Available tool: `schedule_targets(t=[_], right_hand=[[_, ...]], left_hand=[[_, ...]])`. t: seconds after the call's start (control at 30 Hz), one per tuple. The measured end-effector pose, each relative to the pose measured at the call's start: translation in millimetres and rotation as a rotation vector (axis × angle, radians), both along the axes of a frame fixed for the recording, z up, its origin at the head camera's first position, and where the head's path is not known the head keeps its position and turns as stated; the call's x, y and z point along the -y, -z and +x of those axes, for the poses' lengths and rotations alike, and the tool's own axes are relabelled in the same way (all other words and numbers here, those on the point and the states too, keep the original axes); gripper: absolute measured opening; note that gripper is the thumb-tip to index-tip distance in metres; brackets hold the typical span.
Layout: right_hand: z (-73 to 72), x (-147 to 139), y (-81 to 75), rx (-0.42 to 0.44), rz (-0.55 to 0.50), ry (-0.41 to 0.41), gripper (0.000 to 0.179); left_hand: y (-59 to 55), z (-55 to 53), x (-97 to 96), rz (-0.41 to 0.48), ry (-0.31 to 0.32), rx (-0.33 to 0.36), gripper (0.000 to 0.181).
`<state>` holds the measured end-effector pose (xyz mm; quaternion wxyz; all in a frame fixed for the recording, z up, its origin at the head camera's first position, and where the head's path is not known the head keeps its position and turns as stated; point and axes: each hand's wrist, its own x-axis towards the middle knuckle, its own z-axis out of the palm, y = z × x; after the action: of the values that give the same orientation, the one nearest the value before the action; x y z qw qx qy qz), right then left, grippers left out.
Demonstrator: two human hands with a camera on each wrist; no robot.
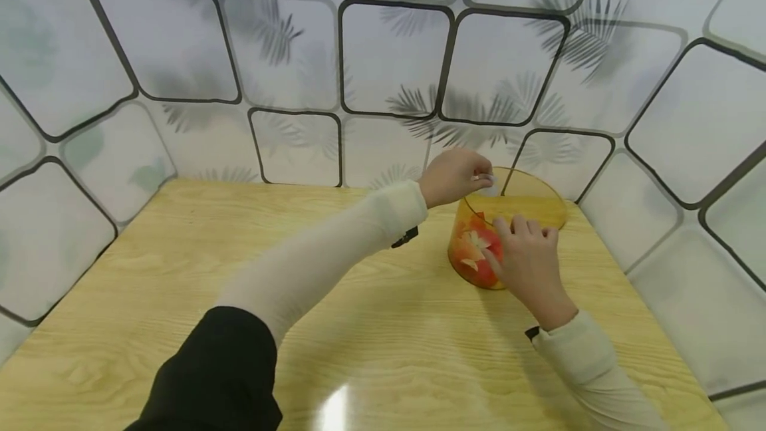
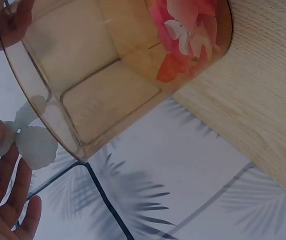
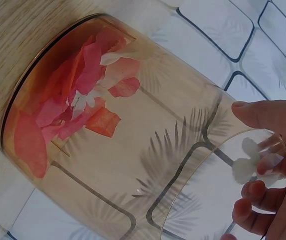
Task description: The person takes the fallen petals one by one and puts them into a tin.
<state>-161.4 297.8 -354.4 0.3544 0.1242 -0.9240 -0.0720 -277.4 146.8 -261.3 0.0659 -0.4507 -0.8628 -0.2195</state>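
A see-through amber container [image 1: 461,245] stands at the right of the table, with red, pink and white petals [image 3: 87,95] inside at its bottom. Above its far left rim, my left hand [image 1: 453,177] pinches a white artificial flower petal piece [image 2: 37,147] between thumb and finger; a small hole shows in its middle. The other left fingers are loosely bent. My right hand [image 1: 529,261] holds the near rim, its fingers bent over the edge and its thumb [image 3: 258,114] along the outside wall.
The wood-grain table [image 1: 179,271] stretches to the left and front of the container. A pale backdrop [image 1: 287,52] with dark outlined squares and leaf prints stands right behind the table and along both sides.
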Motion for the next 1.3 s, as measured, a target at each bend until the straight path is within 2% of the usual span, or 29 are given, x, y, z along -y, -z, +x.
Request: schedule_targets(t=[0.1,0.23,0.3,0.4,0.47,0.6,0.83,0.93,1.07,1.17,1.3], right_hand=[[0.3,1.6,0.6,0.001,-0.003,-0.005,0.054],[0.9,3.3,2.2,0.003,-0.008,-0.01,0.053],[1.2,4.0,3.4,0.003,-0.009,-0.01,0.054],[1.4,4.6,4.1,0.006,-0.006,-0.009,0.055],[1.3,4.5,3.9,0.003,-0.001,-0.006,0.056],[1.0,4.2,2.7,-0.003,0.012,0.001,0.055],[0.7,3.3,1.7,-0.016,-0.015,-0.014,0.053],[0.4,2.6,1.6,-0.019,-0.02,-0.018,0.053],[0.0,2.7,1.3,-0.019,-0.018,-0.02,0.052],[-0.1,2.6,1.2,-0.018,-0.024,-0.023,0.052],[-0.5,1.6,1.8,-0.018,-0.031,-0.016,0.053]], left_hand=[[6.4,-2.1,-8.6,-0.071,-0.008,-0.017,0.022],[15.2,-1.1,-11.1,-0.191,-0.026,-0.051,0.038],[17.6,2.1,-7.2,-0.195,-0.034,-0.053,0.042],[19.7,6.9,4.0,-0.151,-0.037,-0.073,0.04],[20.4,9.7,14.5,-0.123,-0.031,-0.1,0.039],[25.3,15.9,41.8,-0.094,-0.006,-0.196,0.037],[38.3,40.2,104.4,-0.157,0.042,-0.457,0.034],[44.6,52.4,132.8,-0.197,0.042,-0.525,0.035],[54.7,67.2,170.5,-0.276,0.017,-0.479,0.036],[64.8,74.0,199.0,-0.331,0.0,-0.393,0.035],[81.0,75.7,239.0,-0.399,-0.039,-0.259,0.032]])
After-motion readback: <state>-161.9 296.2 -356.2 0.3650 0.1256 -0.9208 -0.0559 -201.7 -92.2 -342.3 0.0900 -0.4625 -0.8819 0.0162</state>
